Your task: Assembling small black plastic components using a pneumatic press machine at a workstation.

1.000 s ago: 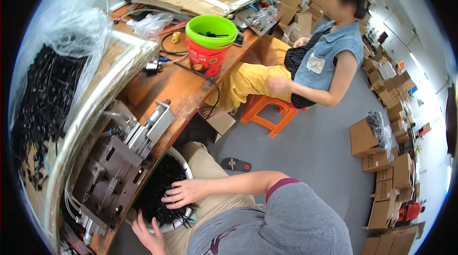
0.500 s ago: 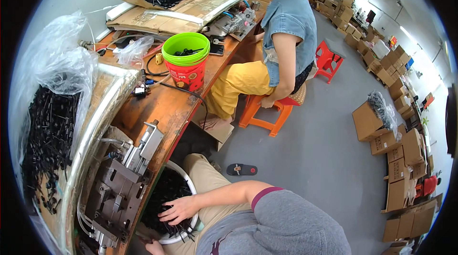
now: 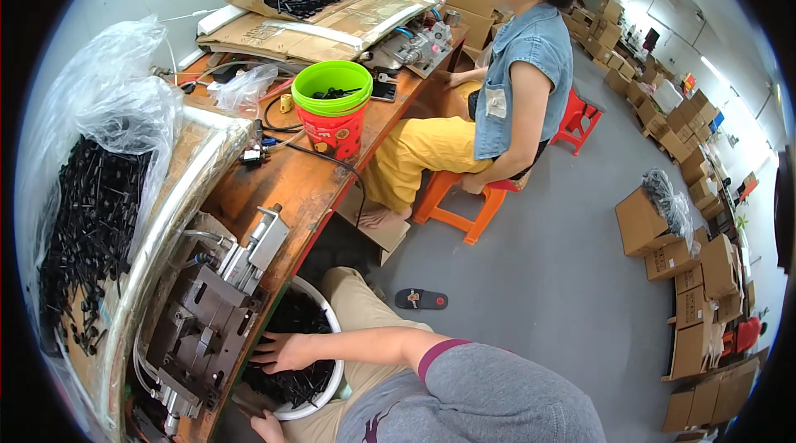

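Beside the bench, at my lap, stands a round white bucket (image 3: pixel 337 375) of small black plastic pieces with thin stems (image 3: pixel 303 310). My right hand (image 3: pixel 283 352) reaches into it from the right, fingers apart on the pieces at the side nearest the bench; its fingertips are partly hidden. Low in the view, just outside the near rim, is my left hand (image 3: pixel 268 428). Only part of it shows, and what its fingers do is hidden. On the bench edge beside the bucket sits a metal jig with clamps (image 3: pixel 207 323).
A heap of black pieces (image 3: pixel 91 219) lies under clear plastic at left. A red bucket with a green rim (image 3: pixel 332 124) stands on the bench (image 3: pixel 319 186). A co-worker (image 3: pixel 522 94) sits on an orange stool (image 3: pixel 464 206) ahead. A slipper (image 3: pixel 421 299) lies on the floor; cartons (image 3: pixel 696 269) line the right.
My right hand has moved left within the bucket, toward the bench, with its fingers further among the pieces. The co-worker now appears further right and more upright; the view has shifted slightly.
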Action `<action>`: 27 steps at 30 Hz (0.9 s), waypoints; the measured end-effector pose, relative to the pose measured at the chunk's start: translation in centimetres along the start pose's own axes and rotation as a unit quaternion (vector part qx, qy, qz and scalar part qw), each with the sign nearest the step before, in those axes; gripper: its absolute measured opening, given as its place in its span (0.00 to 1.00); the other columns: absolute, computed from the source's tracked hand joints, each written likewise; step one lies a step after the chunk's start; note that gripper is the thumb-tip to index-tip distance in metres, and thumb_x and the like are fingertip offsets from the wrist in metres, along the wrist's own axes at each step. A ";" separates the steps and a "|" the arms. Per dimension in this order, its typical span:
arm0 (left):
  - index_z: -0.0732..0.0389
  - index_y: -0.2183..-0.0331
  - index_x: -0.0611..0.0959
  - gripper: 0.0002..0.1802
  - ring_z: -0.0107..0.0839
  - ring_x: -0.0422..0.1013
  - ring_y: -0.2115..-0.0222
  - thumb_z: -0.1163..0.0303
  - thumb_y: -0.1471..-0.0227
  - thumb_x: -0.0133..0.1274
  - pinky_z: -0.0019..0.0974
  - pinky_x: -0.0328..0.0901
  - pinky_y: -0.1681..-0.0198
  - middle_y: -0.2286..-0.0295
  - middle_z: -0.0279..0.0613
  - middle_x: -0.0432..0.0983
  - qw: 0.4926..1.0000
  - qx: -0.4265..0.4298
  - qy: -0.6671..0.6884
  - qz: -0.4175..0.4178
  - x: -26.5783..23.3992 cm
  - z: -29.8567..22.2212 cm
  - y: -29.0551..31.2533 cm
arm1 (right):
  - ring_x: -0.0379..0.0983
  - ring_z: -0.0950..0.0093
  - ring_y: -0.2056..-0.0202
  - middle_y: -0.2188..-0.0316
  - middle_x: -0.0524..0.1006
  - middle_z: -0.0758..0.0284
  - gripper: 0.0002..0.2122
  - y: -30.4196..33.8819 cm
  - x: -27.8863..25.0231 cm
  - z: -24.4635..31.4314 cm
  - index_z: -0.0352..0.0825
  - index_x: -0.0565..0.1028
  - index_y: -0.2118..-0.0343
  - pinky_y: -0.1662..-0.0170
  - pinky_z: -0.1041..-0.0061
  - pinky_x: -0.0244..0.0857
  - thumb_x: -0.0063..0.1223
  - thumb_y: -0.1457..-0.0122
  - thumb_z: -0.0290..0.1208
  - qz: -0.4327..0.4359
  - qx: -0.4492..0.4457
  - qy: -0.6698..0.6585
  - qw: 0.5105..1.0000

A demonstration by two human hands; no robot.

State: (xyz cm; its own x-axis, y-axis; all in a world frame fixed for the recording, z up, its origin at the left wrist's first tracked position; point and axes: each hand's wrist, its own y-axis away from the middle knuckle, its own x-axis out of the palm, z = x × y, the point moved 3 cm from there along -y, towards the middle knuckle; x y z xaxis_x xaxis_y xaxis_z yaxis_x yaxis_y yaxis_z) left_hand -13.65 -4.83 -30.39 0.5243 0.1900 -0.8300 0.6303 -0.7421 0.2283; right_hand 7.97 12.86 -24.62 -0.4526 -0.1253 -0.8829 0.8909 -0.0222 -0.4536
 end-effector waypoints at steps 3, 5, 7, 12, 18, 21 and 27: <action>0.80 0.41 0.59 0.37 0.60 0.64 0.44 0.77 0.50 0.52 0.43 0.58 0.41 0.46 0.76 0.63 1.000 0.011 0.013 -0.007 -0.8 -3.2 1.7 | 0.60 0.56 0.39 0.42 0.67 0.59 0.21 -0.1 1.7 -1.2 0.40 0.72 0.56 0.39 0.46 0.52 0.62 0.55 0.35 0.034 0.029 -0.011 0.999; 0.81 0.43 0.62 0.35 0.60 0.64 0.45 0.77 0.50 0.52 0.43 0.58 0.42 0.47 0.77 0.64 0.999 -0.029 0.012 0.011 -1.7 -4.4 2.3 | 0.60 0.57 0.39 0.43 0.68 0.61 0.24 -1.1 1.1 -1.7 0.41 0.72 0.56 0.39 0.48 0.53 0.65 0.58 0.36 0.074 0.053 -0.039 0.995; 0.82 0.45 0.66 0.32 0.61 0.65 0.46 0.76 0.50 0.52 0.44 0.59 0.42 0.47 0.77 0.64 0.990 -0.118 -0.008 0.073 -1.9 -4.3 1.9 | 0.64 0.58 0.41 0.43 0.69 0.61 0.29 -1.8 0.0 -2.1 0.40 0.72 0.50 0.38 0.55 0.55 0.67 0.59 0.38 0.090 0.079 -0.040 0.992; 0.83 0.53 0.72 0.24 0.62 0.70 0.53 0.75 0.48 0.52 0.46 0.63 0.48 0.57 0.77 0.71 0.973 0.143 0.016 -0.182 2.2 2.1 0.2 | 0.63 0.57 0.40 0.42 0.68 0.61 0.35 -2.3 3.5 -3.8 0.42 0.71 0.45 0.36 0.55 0.54 0.70 0.61 0.40 0.091 0.137 -0.065 0.984; 0.84 0.62 0.74 0.19 0.63 0.73 0.62 0.73 0.47 0.53 0.50 0.66 0.55 0.66 0.74 0.74 0.997 0.014 0.025 -0.066 2.7 4.3 -0.4 | 0.59 0.57 0.38 0.40 0.66 0.60 0.43 -0.8 -5.4 -1.8 0.43 0.67 0.41 0.36 0.56 0.53 0.73 0.66 0.40 0.124 0.195 -0.156 0.960; 0.83 0.67 0.74 0.16 0.58 0.74 0.67 0.74 0.46 0.53 0.48 0.68 0.63 0.69 0.70 0.75 0.999 -0.015 0.014 -0.048 2.4 4.5 0.2 | 0.64 0.60 0.43 0.46 0.70 0.59 0.32 0.0 -8.5 1.3 0.37 0.71 0.50 0.41 0.62 0.56 0.69 0.62 0.38 0.015 0.143 -0.140 0.980; 0.70 0.41 0.61 0.28 0.36 0.73 0.79 0.80 0.43 0.45 0.33 0.64 0.85 0.59 0.64 0.74 0.973 -0.104 0.205 0.035 3.7 7.1 0.2 | 0.70 0.62 0.61 0.70 0.73 0.61 0.10 5.3 -6.6 8.8 0.34 0.69 0.73 0.59 0.65 0.62 0.55 0.46 0.34 0.120 0.134 -0.272 0.945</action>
State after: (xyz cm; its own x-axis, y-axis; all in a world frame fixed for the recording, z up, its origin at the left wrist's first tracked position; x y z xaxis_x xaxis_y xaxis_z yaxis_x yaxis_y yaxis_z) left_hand -15.66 -8.86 -36.98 0.7272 0.4161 -0.5459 0.6649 -0.6246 0.4097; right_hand 16.02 4.82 -20.17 -0.2151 -0.6481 -0.7305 0.9760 -0.1691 -0.1374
